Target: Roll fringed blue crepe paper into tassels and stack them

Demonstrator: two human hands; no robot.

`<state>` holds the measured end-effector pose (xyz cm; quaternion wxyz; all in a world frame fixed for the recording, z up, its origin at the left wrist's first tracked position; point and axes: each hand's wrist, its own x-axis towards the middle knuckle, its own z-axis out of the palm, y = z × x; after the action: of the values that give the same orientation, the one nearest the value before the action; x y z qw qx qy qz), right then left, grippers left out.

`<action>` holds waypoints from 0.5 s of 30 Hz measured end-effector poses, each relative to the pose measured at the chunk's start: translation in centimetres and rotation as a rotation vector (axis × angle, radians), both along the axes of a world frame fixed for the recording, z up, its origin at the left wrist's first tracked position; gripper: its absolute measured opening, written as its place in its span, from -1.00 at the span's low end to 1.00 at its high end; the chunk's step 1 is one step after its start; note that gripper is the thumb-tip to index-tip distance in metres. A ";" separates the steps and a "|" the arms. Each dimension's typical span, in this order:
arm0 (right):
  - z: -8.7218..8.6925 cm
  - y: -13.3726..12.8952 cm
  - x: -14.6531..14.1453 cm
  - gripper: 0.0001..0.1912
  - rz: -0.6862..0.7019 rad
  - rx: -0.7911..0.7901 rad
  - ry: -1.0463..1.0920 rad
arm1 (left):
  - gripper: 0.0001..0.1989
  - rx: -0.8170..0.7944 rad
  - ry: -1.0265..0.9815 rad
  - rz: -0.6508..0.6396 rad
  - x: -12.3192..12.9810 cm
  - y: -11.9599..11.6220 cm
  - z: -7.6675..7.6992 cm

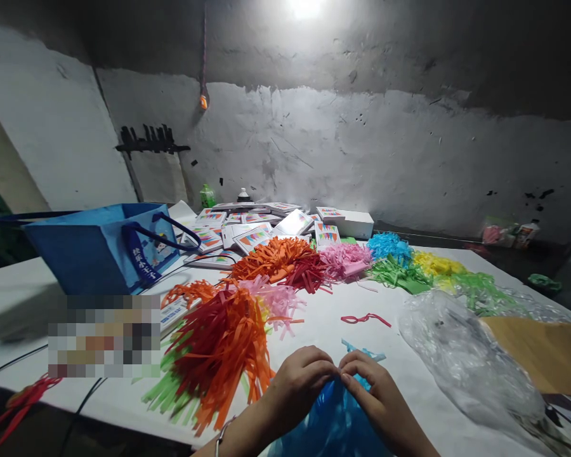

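At the table's front edge, my left hand and my right hand meet, their fingertips pinched together on blue tissue paper. The paper hangs down below my hands, and light blue cut strips stick out behind my right fingers. What exactly lies between the fingertips is hidden. Left of my left hand lies a large heap of orange and dark red paper tassels, with light green strips under it. A twisted red paper strip lies beyond my hands.
Tassel piles run across the table: orange, pink, blue, green and yellow. Flat printed packs are stacked behind. A blue bag stands left. Clear plastic and brown cardboard lie right.
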<state>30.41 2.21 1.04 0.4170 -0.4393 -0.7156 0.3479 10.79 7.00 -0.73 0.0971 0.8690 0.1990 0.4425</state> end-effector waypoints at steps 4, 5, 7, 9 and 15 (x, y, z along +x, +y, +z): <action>-0.2 0.1 0.2 -0.78 0.034 -0.001 -0.003 | -0.79 -0.101 -0.037 -0.040 0.0 0.0 0.1; -0.2 0.1 0.2 -0.81 0.031 0.008 -0.008 | -0.79 -0.114 -0.044 -0.045 0.0 0.0 0.1; -0.4 0.2 0.2 -0.83 0.020 0.020 -0.019 | -0.80 -0.122 -0.053 -0.048 0.0 0.0 0.0; -0.4 0.2 0.1 -0.84 0.002 0.018 -0.016 | -0.81 -0.115 -0.062 -0.045 0.0 0.0 -0.1; 0.0 0.2 -0.2 -0.83 -0.055 -0.040 -0.004 | -0.78 0.101 -0.003 -0.003 -0.1 -0.1 0.2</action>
<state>30.24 2.38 1.01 0.4161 -0.4676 -0.6972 0.3495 10.67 6.90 -0.52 0.0538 0.8725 0.1748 0.4531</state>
